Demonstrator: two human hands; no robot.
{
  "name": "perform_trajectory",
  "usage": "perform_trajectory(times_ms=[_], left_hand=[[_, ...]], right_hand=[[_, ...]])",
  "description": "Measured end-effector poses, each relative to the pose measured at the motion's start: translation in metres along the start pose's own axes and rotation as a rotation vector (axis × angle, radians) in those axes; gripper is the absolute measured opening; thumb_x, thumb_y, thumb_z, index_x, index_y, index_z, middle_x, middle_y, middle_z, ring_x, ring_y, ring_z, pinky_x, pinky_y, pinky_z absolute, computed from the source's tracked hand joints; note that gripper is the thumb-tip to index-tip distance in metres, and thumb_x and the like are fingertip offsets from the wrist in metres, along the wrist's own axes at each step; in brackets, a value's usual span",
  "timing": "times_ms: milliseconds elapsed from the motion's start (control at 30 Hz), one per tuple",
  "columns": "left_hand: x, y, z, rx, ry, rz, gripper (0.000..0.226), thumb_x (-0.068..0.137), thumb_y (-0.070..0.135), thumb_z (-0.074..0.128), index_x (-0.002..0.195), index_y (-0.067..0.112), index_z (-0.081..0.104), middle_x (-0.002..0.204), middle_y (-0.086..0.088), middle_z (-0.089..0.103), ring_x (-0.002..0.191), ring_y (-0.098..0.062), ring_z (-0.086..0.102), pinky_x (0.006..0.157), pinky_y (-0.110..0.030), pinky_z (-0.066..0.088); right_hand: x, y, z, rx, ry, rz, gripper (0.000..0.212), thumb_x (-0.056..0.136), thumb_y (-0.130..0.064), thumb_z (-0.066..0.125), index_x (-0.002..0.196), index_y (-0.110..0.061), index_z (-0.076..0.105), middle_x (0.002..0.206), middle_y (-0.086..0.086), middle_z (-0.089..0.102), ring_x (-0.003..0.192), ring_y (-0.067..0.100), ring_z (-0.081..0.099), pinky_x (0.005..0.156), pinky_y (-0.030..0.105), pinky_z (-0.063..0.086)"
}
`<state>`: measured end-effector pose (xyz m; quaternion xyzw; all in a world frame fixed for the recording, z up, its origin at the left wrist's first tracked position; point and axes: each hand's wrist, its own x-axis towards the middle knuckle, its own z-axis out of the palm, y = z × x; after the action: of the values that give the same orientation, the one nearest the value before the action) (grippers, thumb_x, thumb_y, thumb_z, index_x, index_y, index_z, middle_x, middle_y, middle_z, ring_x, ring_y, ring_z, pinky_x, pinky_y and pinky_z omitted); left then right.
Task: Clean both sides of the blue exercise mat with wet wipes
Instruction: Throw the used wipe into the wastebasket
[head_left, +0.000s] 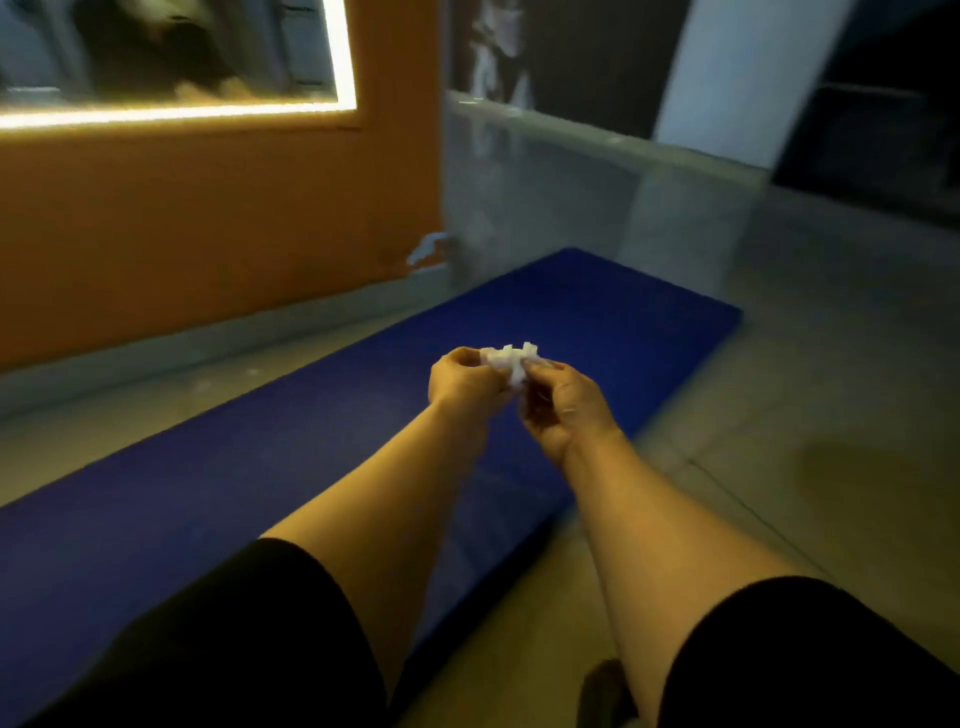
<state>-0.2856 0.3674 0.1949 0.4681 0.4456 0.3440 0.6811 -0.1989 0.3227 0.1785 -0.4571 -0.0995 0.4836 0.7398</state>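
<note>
Wipe (509, 361) held up in both hands above the blue exercise mat (291, 457).
Left hand (465, 382) and right hand (563, 410) meet in mid-air; the fingers (540, 366) of each are curled and pinching the crumpled white wipe between them. Mat lies flat on the tiled floor (779, 415), alongside the orange wall (208, 234). Both forearms are bare below black sleeves (779, 649).

Blue mat (260, 467) cut off at left edge, near end behind forearms; mirror (171, 52) reflection blurred, unreadable.
</note>
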Motion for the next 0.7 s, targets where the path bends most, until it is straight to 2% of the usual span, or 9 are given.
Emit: perform_trajectory(times_ms=[100, 167, 300, 400, 500, 533, 600, 667, 700], left_hand=[[0.003, -0.024, 0.077, 0.015, -0.171, -0.03, 0.02, 0.084, -0.001, 0.07, 0.1, 0.007, 0.061, 0.103, -0.012, 0.067, 0.098, -0.022, 0.066, 0.076, -0.025, 0.055], [-0.007, -0.047, 0.129, 0.053, -0.265, -0.069, 0.016, 0.085, 0.002, 0.07, 0.096, 0.009, 0.061, 0.101, -0.01, 0.068, 0.093, -0.019, 0.066, 0.073, -0.023, 0.055], [-0.043, -0.089, 0.218, 0.093, -0.473, -0.148, 0.01, 0.09, 0.003, 0.064, 0.096, 0.008, 0.059, 0.084, -0.008, 0.063, 0.073, -0.014, 0.062, 0.061, -0.019, 0.054], [-0.082, -0.115, 0.275, 0.154, -0.596, -0.153, 0.006, 0.091, 0.003, 0.061, 0.09, 0.008, 0.057, 0.069, -0.005, 0.057, 0.058, -0.011, 0.056, 0.05, -0.018, 0.05], [-0.125, -0.129, 0.316, 0.144, -0.686, -0.186, 0.012, 0.09, 0.001, 0.061, 0.081, 0.008, 0.06, 0.066, -0.005, 0.061, 0.057, -0.013, 0.06, 0.05, -0.018, 0.051], [-0.138, -0.131, 0.327, 0.121, -0.717, -0.197, 0.01, 0.089, 0.0, 0.062, 0.082, 0.007, 0.061, 0.068, -0.007, 0.062, 0.059, -0.014, 0.06, 0.051, -0.019, 0.052], [-0.161, -0.129, 0.35, 0.072, -0.774, -0.226, 0.013, 0.087, -0.003, 0.064, 0.078, 0.006, 0.062, 0.066, -0.008, 0.063, 0.058, -0.016, 0.06, 0.05, -0.02, 0.051], [-0.183, -0.125, 0.378, 0.06, -0.824, -0.266, 0.018, 0.086, -0.004, 0.064, 0.072, 0.008, 0.062, 0.063, -0.009, 0.064, 0.056, -0.017, 0.061, 0.05, -0.02, 0.05], [-0.192, -0.122, 0.391, 0.064, -0.857, -0.289, 0.014, 0.086, -0.002, 0.065, 0.074, 0.006, 0.064, 0.07, -0.014, 0.067, 0.062, -0.02, 0.062, 0.056, -0.023, 0.051]], right_hand=[[-0.004, -0.033, -0.068, 0.069, 0.062, -0.111, 0.027, 0.089, 0.0, 0.052, 0.113, 0.011, 0.058, 0.109, 0.019, 0.066, 0.082, 0.017, 0.067, 0.055, 0.016, 0.049], [-0.019, -0.057, -0.118, 0.063, 0.093, -0.192, 0.028, 0.089, 0.003, 0.048, 0.112, 0.015, 0.058, 0.11, 0.019, 0.066, 0.09, 0.015, 0.068, 0.062, 0.014, 0.05], [-0.06, -0.095, -0.205, 0.079, 0.374, -0.269, 0.028, 0.088, -0.006, 0.058, 0.114, 0.003, 0.061, 0.106, 0.013, 0.067, 0.074, 0.012, 0.064, 0.055, 0.017, 0.047], [-0.099, -0.115, -0.255, 0.126, 0.552, -0.361, 0.026, 0.089, -0.005, 0.057, 0.114, 0.0, 0.061, 0.094, 0.011, 0.067, 0.066, 0.011, 0.061, 0.052, 0.017, 0.046], [-0.138, -0.132, -0.285, 0.182, 0.658, -0.442, 0.018, 0.088, -0.005, 0.054, 0.102, -0.003, 0.066, 0.09, 0.012, 0.068, 0.072, 0.016, 0.064, 0.058, 0.022, 0.049], [-0.147, -0.14, -0.291, 0.21, 0.727, -0.458, 0.015, 0.086, -0.003, 0.054, 0.094, -0.002, 0.067, 0.085, 0.012, 0.068, 0.07, 0.018, 0.064, 0.058, 0.023, 0.049], [-0.163, -0.159, -0.303, 0.313, 0.876, -0.509, 0.01, 0.08, 0.002, 0.056, 0.078, -0.003, 0.064, 0.069, 0.01, 0.062, 0.053, 0.015, 0.059, 0.048, 0.021, 0.045], [-0.175, -0.183, -0.318, 0.355, 1.0, -0.584, 0.007, 0.079, 0.002, 0.059, 0.083, -0.002, 0.063, 0.065, 0.009, 0.056, 0.04, 0.011, 0.052, 0.039, 0.017, 0.039], [-0.181, -0.193, -0.325, 0.353, 1.035, -0.611, 0.01, 0.079, 0.0, 0.06, 0.089, -0.001, 0.063, 0.068, 0.009, 0.057, 0.041, 0.011, 0.052, 0.038, 0.016, 0.039]])
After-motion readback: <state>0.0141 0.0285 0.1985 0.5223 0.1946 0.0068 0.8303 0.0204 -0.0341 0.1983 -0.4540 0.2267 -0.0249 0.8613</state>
